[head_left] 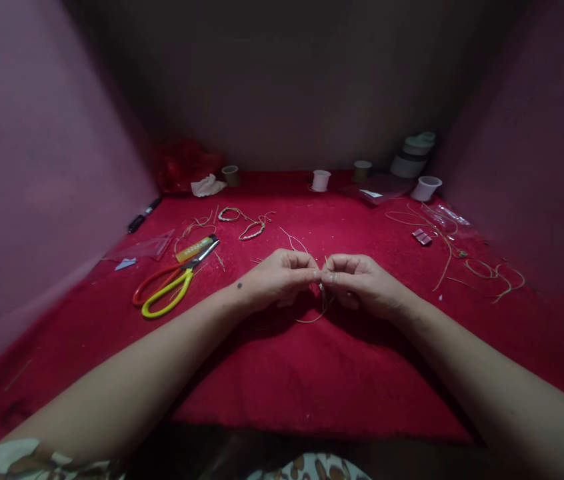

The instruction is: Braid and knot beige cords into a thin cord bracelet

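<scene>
Over the middle of the red cloth, my left hand (292, 273) and my right hand (359, 277) meet fingertip to fingertip. Both pinch a thin beige cord (312, 321), whose loose loop hangs below the fingers toward the cloth. One end sticks up past my right fingertips, and more strands lie beyond my left hand. A small pale piece on the cord shows just under the fingertips, too small to make out. Left of my left hand rest scissors (169, 287) with one red and one yellow handle, and a yellow lighter (195, 248).
Two braided cord bracelets (253, 231) lie beyond my left hand. At right are loose cords (482, 270), a binder clip (423, 237) and a white cup-shaped container (426, 189). Spools (321, 181), crumpled tissue (208, 186), a red bag (187, 167) and a lidded bottle (412, 157) stand along the back. A black marker (143, 216) lies left.
</scene>
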Demonstrator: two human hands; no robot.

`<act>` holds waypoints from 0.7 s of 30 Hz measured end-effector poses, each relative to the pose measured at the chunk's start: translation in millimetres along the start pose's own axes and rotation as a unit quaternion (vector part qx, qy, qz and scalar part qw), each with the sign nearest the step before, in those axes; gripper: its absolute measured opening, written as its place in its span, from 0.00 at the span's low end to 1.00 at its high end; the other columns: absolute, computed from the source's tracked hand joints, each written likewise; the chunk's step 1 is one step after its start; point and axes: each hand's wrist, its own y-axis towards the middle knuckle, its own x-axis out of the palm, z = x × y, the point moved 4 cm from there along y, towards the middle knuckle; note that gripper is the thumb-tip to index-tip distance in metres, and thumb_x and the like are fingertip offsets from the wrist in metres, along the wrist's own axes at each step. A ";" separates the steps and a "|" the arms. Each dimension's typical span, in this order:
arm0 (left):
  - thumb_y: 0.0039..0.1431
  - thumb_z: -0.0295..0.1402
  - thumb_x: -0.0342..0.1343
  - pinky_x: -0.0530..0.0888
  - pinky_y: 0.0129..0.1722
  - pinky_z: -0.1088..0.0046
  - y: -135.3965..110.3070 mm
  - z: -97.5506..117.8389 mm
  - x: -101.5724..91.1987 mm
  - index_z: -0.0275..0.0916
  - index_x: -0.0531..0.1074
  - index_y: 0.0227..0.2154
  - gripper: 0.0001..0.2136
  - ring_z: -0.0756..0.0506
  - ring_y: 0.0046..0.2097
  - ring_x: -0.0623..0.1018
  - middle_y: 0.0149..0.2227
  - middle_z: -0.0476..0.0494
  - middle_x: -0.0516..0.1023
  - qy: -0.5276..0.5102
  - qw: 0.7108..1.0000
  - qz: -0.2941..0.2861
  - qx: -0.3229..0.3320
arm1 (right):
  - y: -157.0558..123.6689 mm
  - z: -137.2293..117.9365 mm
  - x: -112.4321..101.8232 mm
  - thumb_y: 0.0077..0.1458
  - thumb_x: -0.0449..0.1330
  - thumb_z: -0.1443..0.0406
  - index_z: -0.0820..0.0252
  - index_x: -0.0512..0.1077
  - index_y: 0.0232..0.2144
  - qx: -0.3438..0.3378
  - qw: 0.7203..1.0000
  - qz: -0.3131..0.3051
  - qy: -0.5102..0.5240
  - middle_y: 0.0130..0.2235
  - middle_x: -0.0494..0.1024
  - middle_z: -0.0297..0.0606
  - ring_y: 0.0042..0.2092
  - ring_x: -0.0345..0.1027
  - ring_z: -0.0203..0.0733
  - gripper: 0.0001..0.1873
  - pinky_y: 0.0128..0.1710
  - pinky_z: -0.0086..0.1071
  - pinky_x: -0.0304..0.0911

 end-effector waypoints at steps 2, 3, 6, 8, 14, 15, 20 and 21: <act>0.50 0.39 0.58 0.53 0.11 0.81 -0.7 1.2 0.5 0.37 0.65 0.25 0.11 0.58 0.13 0.54 0.13 0.59 0.56 -0.008 1.000 0.003 0.001 | 0.1 -0.8 -0.3 0.52 0.59 0.62 0.61 0.66 0.26 -0.008 1.000 0.006 -0.002 0.14 0.59 0.23 0.15 0.46 0.27 0.09 0.15 0.23 0.42; 0.50 0.39 0.58 0.52 0.11 0.81 -1.1 1.8 0.7 0.38 0.65 0.25 0.11 0.58 0.13 0.54 0.13 0.59 0.56 -0.010 1.000 0.005 0.002 | 0.1 -1.2 -0.3 0.52 0.59 0.62 0.61 0.66 0.26 -0.012 1.000 0.008 0.001 0.14 0.59 0.24 0.15 0.47 0.27 0.08 0.15 0.23 0.42; 0.50 0.40 0.58 0.52 0.11 0.81 -2.3 3.0 1.2 0.37 0.66 0.26 0.11 0.57 0.12 0.54 0.13 0.59 0.56 -0.006 1.000 0.007 0.002 | 0.1 -2.0 0.0 0.54 0.57 0.63 0.61 0.65 0.24 -0.013 0.999 0.006 0.030 0.15 0.61 0.25 0.14 0.49 0.27 0.09 0.14 0.24 0.44; 0.50 0.40 0.58 0.52 0.11 0.81 -2.8 3.4 1.6 0.37 0.66 0.26 0.11 0.57 0.12 0.54 0.12 0.59 0.56 -0.001 1.000 0.009 0.001 | 0.1 -2.4 0.2 0.54 0.55 0.64 0.61 0.65 0.22 -0.012 0.999 0.004 0.043 0.16 0.62 0.26 0.14 0.51 0.27 0.10 0.13 0.24 0.43; 0.50 0.39 0.58 0.52 0.11 0.82 -5.0 5.7 3.7 0.37 0.67 0.26 0.10 0.58 0.12 0.53 0.12 0.59 0.55 -0.002 1.000 0.015 -0.009 | 0.3 -0.7 0.2 0.55 0.55 0.63 0.61 0.65 0.22 -0.010 0.998 0.000 0.065 0.17 0.64 0.27 0.12 0.53 0.28 0.11 0.11 0.23 0.45; 0.51 0.38 0.57 0.52 0.11 0.82 -5.6 6.1 4.2 0.37 0.67 0.26 0.10 0.58 0.12 0.53 0.12 0.59 0.55 -0.001 1.000 0.014 -0.012 | 0.3 -0.3 0.1 0.55 0.55 0.63 0.61 0.64 0.22 -0.007 0.998 0.000 0.067 0.17 0.64 0.27 0.12 0.53 0.28 0.12 0.11 0.23 0.46; 0.53 0.38 0.56 0.51 0.11 0.82 -8.0 6.5 5.6 0.37 0.67 0.26 0.09 0.58 0.13 0.52 0.13 0.59 0.54 -0.009 1.000 0.012 -0.021 | 0.8 -0.9 0.5 0.57 0.53 0.63 0.61 0.64 0.23 0.004 0.997 -0.004 0.078 0.16 0.67 0.29 0.12 0.55 0.28 0.12 0.10 0.22 0.46; 0.53 0.38 0.56 0.50 0.11 0.82 -8.3 6.3 5.7 0.37 0.67 0.26 0.09 0.58 0.13 0.52 0.13 0.59 0.54 -0.012 1.000 0.012 -0.024 | 0.9 -1.5 0.7 0.57 0.53 0.63 0.61 0.64 0.23 0.003 0.997 -0.006 0.080 0.16 0.68 0.29 0.12 0.55 0.29 0.12 0.10 0.22 0.47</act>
